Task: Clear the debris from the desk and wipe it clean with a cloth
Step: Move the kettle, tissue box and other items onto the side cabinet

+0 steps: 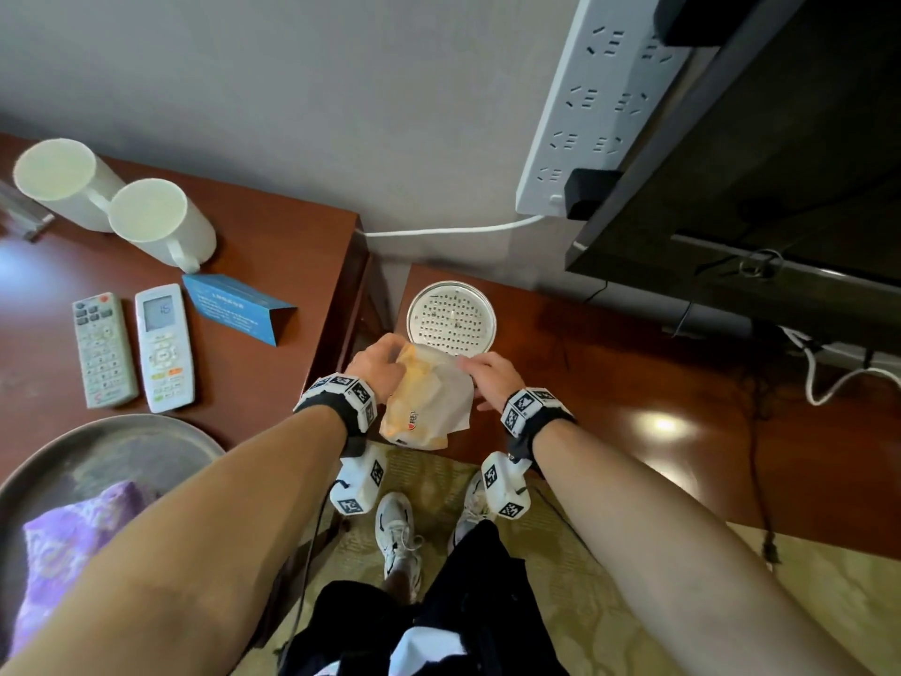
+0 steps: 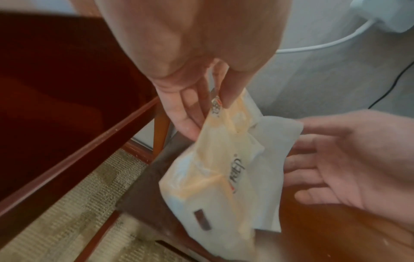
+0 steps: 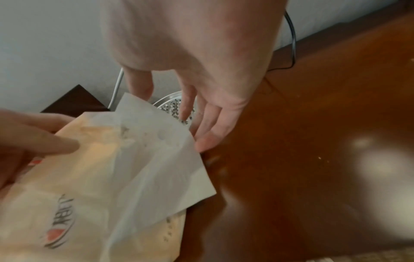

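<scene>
Over the left front corner of the brown desk [image 1: 634, 407], my left hand [image 1: 390, 358] [image 2: 208, 113] pinches the top of a yellowish printed plastic bag [image 1: 419, 417] [image 2: 206, 186] [image 3: 78, 177], which hangs in the air. A sheet of white paper [image 1: 453, 387] [image 2: 275, 138] [image 3: 156, 150] sticks out of the bag's right side. My right hand [image 1: 475, 378] [image 2: 325, 159] [image 3: 171, 118] is open beside it, its straight fingertips touching the paper's edge. Small crumbs [image 3: 319, 157] dot the desk. A purple cloth [image 1: 63, 534] lies in a metal tray [image 1: 97, 441] at lower left.
A round perforated metal plate [image 1: 451, 314] sits on the desk just beyond the hands. The higher table on the left holds two white mugs [image 1: 151, 217], two remotes [image 1: 163, 344] and a blue card [image 1: 239, 304]. A power strip [image 1: 599, 104], a TV [image 1: 780, 163] and cables [image 1: 829, 383] lie to the right.
</scene>
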`<state>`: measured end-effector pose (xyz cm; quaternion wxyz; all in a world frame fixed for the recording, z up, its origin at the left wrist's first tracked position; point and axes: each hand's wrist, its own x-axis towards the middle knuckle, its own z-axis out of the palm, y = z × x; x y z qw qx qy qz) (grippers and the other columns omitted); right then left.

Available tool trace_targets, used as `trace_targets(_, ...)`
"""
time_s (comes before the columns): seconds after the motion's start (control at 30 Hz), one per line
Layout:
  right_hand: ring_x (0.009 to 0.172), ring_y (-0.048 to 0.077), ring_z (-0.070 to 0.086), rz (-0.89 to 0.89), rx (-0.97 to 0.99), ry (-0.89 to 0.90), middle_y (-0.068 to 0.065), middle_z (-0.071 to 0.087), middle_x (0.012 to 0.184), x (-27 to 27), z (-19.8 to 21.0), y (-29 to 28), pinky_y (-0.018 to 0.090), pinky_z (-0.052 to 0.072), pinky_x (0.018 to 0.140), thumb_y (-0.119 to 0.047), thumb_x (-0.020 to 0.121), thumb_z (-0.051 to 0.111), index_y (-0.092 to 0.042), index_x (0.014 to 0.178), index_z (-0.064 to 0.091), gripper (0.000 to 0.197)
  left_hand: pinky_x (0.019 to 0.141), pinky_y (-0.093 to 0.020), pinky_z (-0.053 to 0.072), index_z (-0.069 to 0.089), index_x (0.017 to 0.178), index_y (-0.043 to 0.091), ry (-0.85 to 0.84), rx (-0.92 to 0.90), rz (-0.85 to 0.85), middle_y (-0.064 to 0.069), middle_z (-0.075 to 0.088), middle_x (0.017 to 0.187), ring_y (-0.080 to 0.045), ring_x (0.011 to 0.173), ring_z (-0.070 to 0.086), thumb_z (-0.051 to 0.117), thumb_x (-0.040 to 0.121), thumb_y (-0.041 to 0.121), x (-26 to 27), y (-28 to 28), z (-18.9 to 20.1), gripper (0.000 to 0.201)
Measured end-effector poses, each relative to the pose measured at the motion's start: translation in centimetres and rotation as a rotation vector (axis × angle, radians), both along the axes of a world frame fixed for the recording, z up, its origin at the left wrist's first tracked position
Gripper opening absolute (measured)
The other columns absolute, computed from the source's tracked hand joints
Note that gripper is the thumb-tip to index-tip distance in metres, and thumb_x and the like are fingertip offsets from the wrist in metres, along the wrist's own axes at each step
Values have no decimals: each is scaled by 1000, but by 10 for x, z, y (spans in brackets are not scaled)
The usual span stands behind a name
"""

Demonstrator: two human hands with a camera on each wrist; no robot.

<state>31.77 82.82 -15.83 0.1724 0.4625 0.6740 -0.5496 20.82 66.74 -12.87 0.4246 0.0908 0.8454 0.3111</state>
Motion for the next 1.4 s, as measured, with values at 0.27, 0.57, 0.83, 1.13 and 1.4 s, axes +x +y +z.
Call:
trace_targets(0.27,98,21,62,-17,57,-7,2,64,114,13,-14,-8,43,59,82,-32,87,69,-23,110,63,25,98,-38,48,49,135,32,32,-99,-30,-8,60,129,-28,116,57,50,92,19,14,5,-16,45)
trace_targets(0.57,102,22,63,66,199,-54,0,65,119,10,-3,-4,44,56,89,-35,82,71,-24,122,61,43,98,-40,46,37,142,15,39,-152,-79,-16,43,138,-32,119,52,64,90,28,20,3,-19,60)
trace_targets(0.83,114,25,58,195,386,-46,4,60,130,-5,41,-2,30,46,87,-31,89,64,-20,130,57,42,101,-37,41,34,145,21,138,-64,-105,-13,40,143,-30,123,50,62,92,28,10,-7,19,61)
trace_targets(1.13,120,25,57,360,512,60,3,62,131,-36,104,-22,34,45,103,-35,91,64,-23,128,59,39,91,-33,43,39,143,27,308,-25,-21,-9,42,143,-27,120,52,59,93,31,4,-42,76,53)
trace_targets(1.4,114,25,59,559,545,208,6,63,126,-60,140,-59,29,44,94,-32,91,63,-18,130,57,42,101,-35,41,45,138,24,403,-62,165,-11,50,136,-28,121,52,60,90,33,11,-97,117,51)
